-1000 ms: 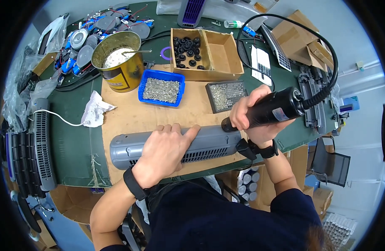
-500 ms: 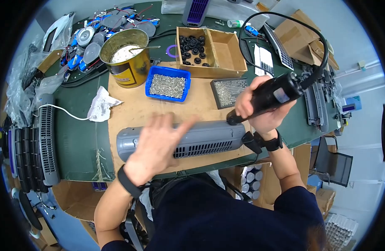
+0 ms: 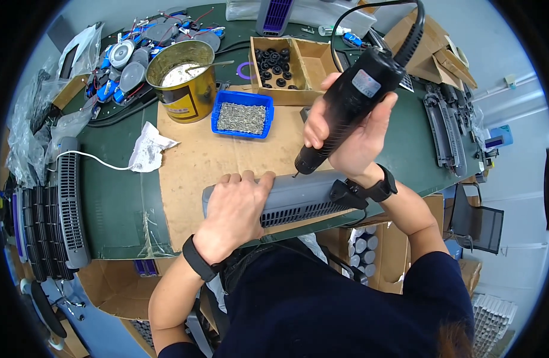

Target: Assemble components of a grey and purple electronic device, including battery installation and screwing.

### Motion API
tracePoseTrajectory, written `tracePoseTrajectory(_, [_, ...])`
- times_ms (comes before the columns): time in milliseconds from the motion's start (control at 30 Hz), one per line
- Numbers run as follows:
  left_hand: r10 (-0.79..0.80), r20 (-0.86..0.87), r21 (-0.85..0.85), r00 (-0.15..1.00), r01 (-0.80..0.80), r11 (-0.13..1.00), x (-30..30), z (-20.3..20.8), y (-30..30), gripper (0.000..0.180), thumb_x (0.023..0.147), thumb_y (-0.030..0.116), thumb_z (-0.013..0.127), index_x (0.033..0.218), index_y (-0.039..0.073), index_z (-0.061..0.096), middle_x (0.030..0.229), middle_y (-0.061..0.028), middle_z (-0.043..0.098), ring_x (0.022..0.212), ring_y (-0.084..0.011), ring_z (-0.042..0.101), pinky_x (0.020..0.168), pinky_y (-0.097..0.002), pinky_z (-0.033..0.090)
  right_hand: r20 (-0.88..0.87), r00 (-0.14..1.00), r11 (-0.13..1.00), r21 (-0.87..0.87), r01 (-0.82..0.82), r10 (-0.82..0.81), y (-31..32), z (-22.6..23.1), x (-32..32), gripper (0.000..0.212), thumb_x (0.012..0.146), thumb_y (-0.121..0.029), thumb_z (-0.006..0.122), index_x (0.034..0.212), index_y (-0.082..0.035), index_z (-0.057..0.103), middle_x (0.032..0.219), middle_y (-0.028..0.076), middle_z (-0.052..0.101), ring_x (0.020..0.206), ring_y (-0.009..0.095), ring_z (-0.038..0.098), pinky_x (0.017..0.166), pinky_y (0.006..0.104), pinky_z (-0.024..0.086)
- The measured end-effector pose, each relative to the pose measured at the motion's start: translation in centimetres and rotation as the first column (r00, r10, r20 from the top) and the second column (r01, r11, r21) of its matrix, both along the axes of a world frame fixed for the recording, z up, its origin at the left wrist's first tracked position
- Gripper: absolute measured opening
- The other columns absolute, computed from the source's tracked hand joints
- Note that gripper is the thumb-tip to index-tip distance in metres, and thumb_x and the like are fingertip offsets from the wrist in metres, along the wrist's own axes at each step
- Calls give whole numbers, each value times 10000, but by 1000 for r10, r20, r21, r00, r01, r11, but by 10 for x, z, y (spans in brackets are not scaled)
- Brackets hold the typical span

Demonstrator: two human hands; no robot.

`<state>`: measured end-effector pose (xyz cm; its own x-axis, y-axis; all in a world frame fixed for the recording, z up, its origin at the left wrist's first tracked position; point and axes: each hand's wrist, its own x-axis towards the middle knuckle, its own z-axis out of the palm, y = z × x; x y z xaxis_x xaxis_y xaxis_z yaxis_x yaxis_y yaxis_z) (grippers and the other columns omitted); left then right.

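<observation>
My right hand [image 3: 359, 143] is wrapped round a black corded electric screwdriver [image 3: 353, 98]. The tool slants down to the left, its thin bit over the far side of a long grey plastic housing [image 3: 298, 190]; whether the bit touches it I cannot tell. My left hand [image 3: 236, 203] grips the housing near its left end, fingers over the far edge. Slotted vents run along its near side. A sheet of brown cardboard [image 3: 197, 161] lies under it. Beyond my left hand, a blue tray [image 3: 241, 133] holds many small screws [image 3: 241, 117].
A yellow-and-black tin [image 3: 188, 107] stands behind the tray's left. A divided cardboard box [image 3: 294, 95] holds black knob-like parts. Motors with wires [image 3: 131, 74] pile up at the back left. Grey vented housings stand at the left [image 3: 65, 197] and right [image 3: 444, 131]. The screwdriver's cord [image 3: 413, 39] loops overhead.
My left hand has closed on the housing, whose left end has shifted right. The screwdriver has moved left, with its bit now over the middle of the housing rather than near the right end.
</observation>
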<state>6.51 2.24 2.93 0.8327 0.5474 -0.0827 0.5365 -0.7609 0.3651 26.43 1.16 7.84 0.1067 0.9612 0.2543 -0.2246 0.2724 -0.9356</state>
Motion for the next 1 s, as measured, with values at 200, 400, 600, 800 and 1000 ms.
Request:
tracePoseTrajectory(200, [-3, -46, 4, 999, 3, 1000, 1, 0, 1, 809, 499, 281, 891, 1204, 74, 553, 892, -142, 629, 853, -316, 646, 780, -393, 514, 27, 998, 998, 13, -61, 61, -1, -7, -2, 906, 809, -868, 188, 1118, -44, 407, 601, 66, 477, 491, 161, 451, 521, 308, 416])
tracePoseTrajectory(400, [-6, -73, -19, 997, 5, 1000, 3, -2, 4, 804, 522, 305, 883, 1219, 92, 546, 912, -132, 623, 859, -310, 642, 782, -392, 512, -11, 998, 998, -12, -60, 60, -1, -7, -3, 924, 793, -881, 196, 1095, -34, 408, 603, 69, 487, 499, 164, 469, 516, 307, 430])
tracePoseTrajectory(600, [-24, 6, 37, 1000, 24, 999, 3, -6, 4, 590, 552, 166, 819, 1056, 54, 534, 847, -127, 613, 812, -287, 654, 732, -359, 517, 40, 958, 958, -61, -281, 283, -9, -16, -2, 914, 675, -913, 447, 958, -45, 426, 584, 97, 517, 466, 160, 465, 463, 298, 415])
tracePoseTrajectory(800, [-41, -33, 42, 999, 43, 998, 5, -4, 5, 581, 567, 159, 806, 1061, 34, 526, 849, -128, 610, 815, -286, 650, 734, -354, 510, -30, 948, 947, 66, -314, 316, -6, -29, -3, 1005, 660, -945, 330, 965, 2, 469, 597, 47, 502, 477, 97, 463, 439, 221, 357])
tracePoseTrajectory(1000, [-42, -42, 42, 998, 44, 998, -2, -2, 4, 653, 568, 199, 829, 1117, 19, 525, 862, -124, 610, 836, -282, 647, 770, -349, 503, 45, 946, 941, -123, -315, 322, -7, -14, -4, 963, 648, -950, 392, 946, -36, 434, 578, 96, 518, 458, 174, 462, 468, 301, 417])
